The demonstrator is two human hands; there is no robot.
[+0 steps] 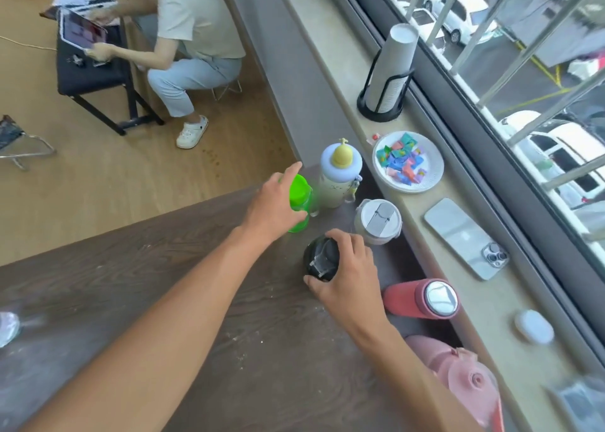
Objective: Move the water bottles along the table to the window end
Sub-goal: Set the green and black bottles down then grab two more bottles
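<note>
Several bottles stand on the dark wooden table (163, 284) near the window sill. My left hand (276, 202) wraps around a bright green bottle (299, 202) from its left side. My right hand (347, 274) grips the lid of a black bottle (319, 258) from above. Close by stand a pale bottle with a lilac lid and yellow knob (340, 173), a grey-lidded tumbler (378, 222), a red bottle with a silver cap (422, 299) and a pink bottle (465, 376) at the lower right.
On the sill (327, 55) lie a plate of coloured wrappers (407, 164), a phone (466, 238), a white case (533, 327) and a cup holder (389, 74). A person crouches at a black bench (91, 71) beyond the table. A blurred object (8, 328) sits at the table's left edge.
</note>
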